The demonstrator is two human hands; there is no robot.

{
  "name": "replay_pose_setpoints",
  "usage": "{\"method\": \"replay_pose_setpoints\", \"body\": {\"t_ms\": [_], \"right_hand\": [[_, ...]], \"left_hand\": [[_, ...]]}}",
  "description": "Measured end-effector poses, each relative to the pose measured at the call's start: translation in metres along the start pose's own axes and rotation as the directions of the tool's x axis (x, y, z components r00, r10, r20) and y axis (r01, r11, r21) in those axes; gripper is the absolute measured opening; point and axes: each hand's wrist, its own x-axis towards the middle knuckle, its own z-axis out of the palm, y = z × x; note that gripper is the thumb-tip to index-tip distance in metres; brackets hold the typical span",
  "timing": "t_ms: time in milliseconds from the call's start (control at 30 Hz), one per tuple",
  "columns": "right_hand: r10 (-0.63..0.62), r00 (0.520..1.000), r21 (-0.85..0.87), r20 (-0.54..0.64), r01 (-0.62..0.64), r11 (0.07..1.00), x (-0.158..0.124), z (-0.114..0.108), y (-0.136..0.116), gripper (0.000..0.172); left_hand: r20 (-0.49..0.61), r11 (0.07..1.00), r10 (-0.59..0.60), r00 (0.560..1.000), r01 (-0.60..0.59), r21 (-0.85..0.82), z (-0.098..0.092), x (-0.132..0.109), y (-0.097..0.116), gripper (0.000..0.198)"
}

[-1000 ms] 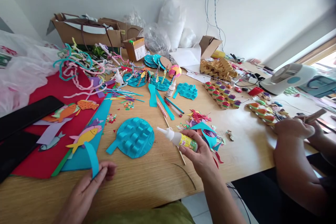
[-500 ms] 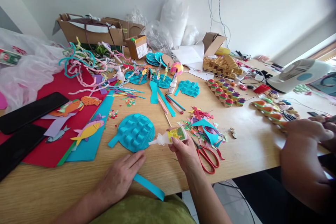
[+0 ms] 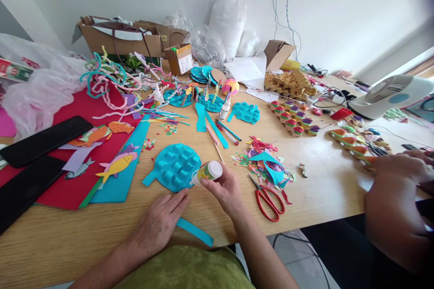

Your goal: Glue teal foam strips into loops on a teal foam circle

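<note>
My right hand [image 3: 224, 189] grips a glue bottle [image 3: 209, 171] with a yellow-green label, tilted so its base faces me. Its nozzle end points down at the right edge of a blue paper disc [image 3: 176, 167] covered in raised paper loops; the tip is hidden. My left hand [image 3: 162, 219] lies flat on the table, fingertips at the disc's lower edge. Beside it, a loose blue paper strip [image 3: 195, 232] runs toward the table's front edge. To the right lie red-handled scissors [image 3: 269, 201] and a heap of coloured paper scraps [image 3: 267, 160].
Fish cutouts [image 3: 117, 166] and black slabs [image 3: 45, 140] lie on coloured sheets at left. Behind are more blue discs [image 3: 179, 98], another glue bottle [image 3: 224, 109] and pens [image 3: 228, 133]. A white fan [image 3: 386, 97] and painted egg cartons [image 3: 291, 117] stand right, near another person's arm [image 3: 393, 198].
My right hand has tipped the glue bottle more steeply and brought it left to the disc's edge. My left hand stays in place. The view has shifted slightly.
</note>
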Motion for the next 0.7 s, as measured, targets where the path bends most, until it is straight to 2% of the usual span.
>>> {"method": "replay_pose_setpoints", "body": {"t_ms": [233, 700], "right_hand": [[-0.004, 1.000, -0.102, -0.009, 0.003, 0.995, 0.002, 0.004, -0.004, 0.024], [-0.042, 0.999, -0.184, 0.011, 0.043, 0.982, 0.004, 0.007, -0.012, 0.023]], "left_hand": [[-0.015, 0.999, -0.017, 1.000, 0.017, -0.033, 0.001, -0.003, 0.000, 0.044], [-0.014, 0.997, -0.043, 0.999, 0.042, -0.065, 0.004, -0.005, 0.000, 0.048]]}}
